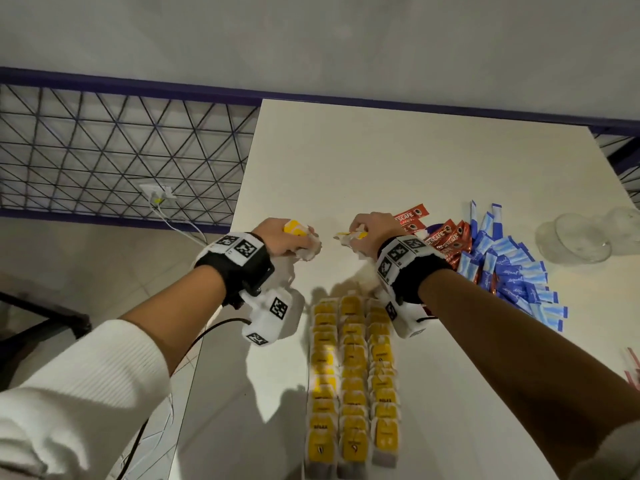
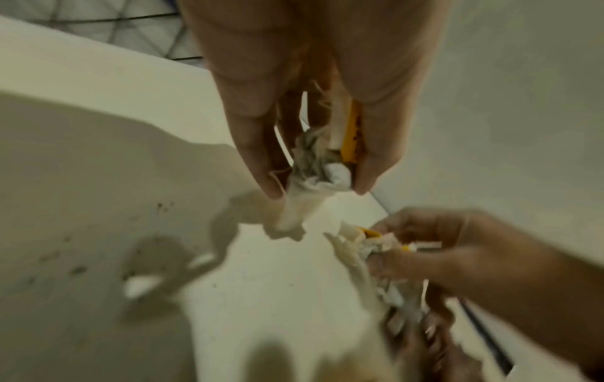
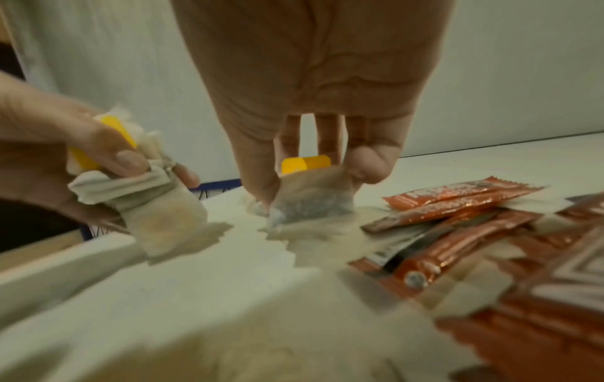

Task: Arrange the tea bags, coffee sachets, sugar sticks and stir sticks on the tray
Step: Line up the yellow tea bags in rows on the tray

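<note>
My left hand (image 1: 287, 239) grips a bunch of yellow-tagged tea bags (image 1: 300, 233) just above the white table (image 1: 398, 161); the bunch (image 2: 314, 170) hangs crumpled between thumb and fingers. My right hand (image 1: 369, 233) grips another clump of tea bags (image 1: 349, 237), with a yellow tag and a paper bag (image 3: 314, 204) touching the tabletop. Three neat rows of yellow tea bags (image 1: 353, 375) lie toward me from the hands. Red coffee sachets (image 1: 446, 237) and blue sugar sticks (image 1: 512, 268) lie fanned to the right. No tray is in sight.
Clear glass vessels (image 1: 578, 239) stand at the table's right side. Pink-striped sticks (image 1: 633, 372) peek in at the right edge. The table's left edge drops to a tiled floor with a wire fence (image 1: 114, 150), a wall socket and cables.
</note>
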Available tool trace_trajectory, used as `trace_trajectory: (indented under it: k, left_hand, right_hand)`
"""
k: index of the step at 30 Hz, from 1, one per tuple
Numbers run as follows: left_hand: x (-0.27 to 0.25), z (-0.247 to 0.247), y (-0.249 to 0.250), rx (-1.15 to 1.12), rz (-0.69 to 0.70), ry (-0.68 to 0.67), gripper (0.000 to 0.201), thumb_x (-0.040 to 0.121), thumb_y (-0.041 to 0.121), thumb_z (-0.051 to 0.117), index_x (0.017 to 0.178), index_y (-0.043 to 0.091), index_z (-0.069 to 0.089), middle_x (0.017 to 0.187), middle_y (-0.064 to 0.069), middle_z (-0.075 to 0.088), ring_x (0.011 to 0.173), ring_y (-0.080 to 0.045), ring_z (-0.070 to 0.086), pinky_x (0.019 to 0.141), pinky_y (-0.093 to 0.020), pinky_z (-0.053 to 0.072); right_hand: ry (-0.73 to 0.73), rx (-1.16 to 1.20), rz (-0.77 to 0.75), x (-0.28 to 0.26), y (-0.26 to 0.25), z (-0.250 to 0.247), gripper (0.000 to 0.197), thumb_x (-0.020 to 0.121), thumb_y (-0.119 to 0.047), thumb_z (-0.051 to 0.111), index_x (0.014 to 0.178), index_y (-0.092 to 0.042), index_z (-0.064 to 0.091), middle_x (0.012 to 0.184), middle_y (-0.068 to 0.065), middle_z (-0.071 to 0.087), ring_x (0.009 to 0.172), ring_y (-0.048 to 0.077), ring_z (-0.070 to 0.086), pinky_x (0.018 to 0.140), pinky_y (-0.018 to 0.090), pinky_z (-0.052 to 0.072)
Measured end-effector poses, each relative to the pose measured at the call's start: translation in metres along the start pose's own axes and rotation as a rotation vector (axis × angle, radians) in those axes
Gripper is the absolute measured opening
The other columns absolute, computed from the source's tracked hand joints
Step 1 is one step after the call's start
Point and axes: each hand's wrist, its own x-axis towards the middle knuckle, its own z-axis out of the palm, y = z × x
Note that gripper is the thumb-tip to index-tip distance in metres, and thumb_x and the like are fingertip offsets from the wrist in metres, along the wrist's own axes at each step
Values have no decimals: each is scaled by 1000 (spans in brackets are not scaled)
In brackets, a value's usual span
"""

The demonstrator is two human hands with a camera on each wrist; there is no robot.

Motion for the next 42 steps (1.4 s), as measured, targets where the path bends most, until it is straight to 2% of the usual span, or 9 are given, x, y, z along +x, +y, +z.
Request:
trace_trajectory:
  k: [2,5,10,15,21,24,29,38,42]
  left_hand:
    - [-14,-1,0,-371,-50,-32,18,85,-7,57,80,10,61,70,-1,62,52,-4,60,48,-15,49]
    - [-32,-5,-2,-551,-56,-21,18,87,-7,53,83,9,61,82,-6,59,64,-9,59,48,-14,50]
    - [-69,2,-6,-604,-109,-50,22,89,-3,50,100,15,56,95,-6,55,80,-15,56,55,-23,55]
    - [-121,20,-21,-848,-151,-247,23,88,10,43,107,9,57,86,-10,58,67,-26,65,71,-40,56]
    - [-157,39,-48,-830,-76,-310,20,83,25,60,98,13,62,89,-7,71,73,-18,69,69,-32,58]
    - [-166,45,-59,-764,-68,-196,14,89,12,51,99,18,58,89,-4,70,70,-12,68,62,-25,58]
    - [-183,50,-71,-918,-137,-158,11,89,9,49,96,13,57,81,-9,71,69,-20,70,58,-30,58]
    - [-202,65,-81,-972,-56,-106,22,90,4,47,103,19,56,90,-8,66,71,-20,70,68,-37,59]
    - [-209,70,-81,-915,-30,-99,22,91,3,45,98,20,56,78,-1,70,69,-14,69,69,-33,57]
  right_hand:
    - [75,127,-11,-12,3,-1,22,86,-24,60,107,-17,62,110,9,61,96,24,57,66,22,40]
    - [179,363,-50,-37,5,-3,16,83,-25,64,98,-20,65,96,4,62,69,15,52,43,11,39]
    - [256,572,-149,-90,-12,-7,13,79,-22,70,90,-24,65,86,-1,55,60,6,47,56,19,40]
    - [255,599,-233,-141,-38,11,16,78,-19,71,93,-20,68,76,-8,53,59,3,47,52,4,36]
    - [87,464,-367,-181,-52,48,53,72,-18,76,121,-17,55,112,10,55,102,20,53,89,29,42]
    - [31,622,-314,-194,-45,54,67,68,-19,80,126,-24,47,110,1,46,91,15,52,82,25,44]
    - [-39,828,-265,-209,-28,62,34,74,-7,75,95,-25,55,83,-4,54,68,10,51,77,30,48]
    - [-85,834,-186,-227,-17,78,18,84,-31,64,70,-21,61,74,-4,58,42,1,50,49,11,40]
    - [-149,938,-128,-228,-14,85,20,77,-11,73,78,-17,54,75,0,56,55,10,53,47,15,47]
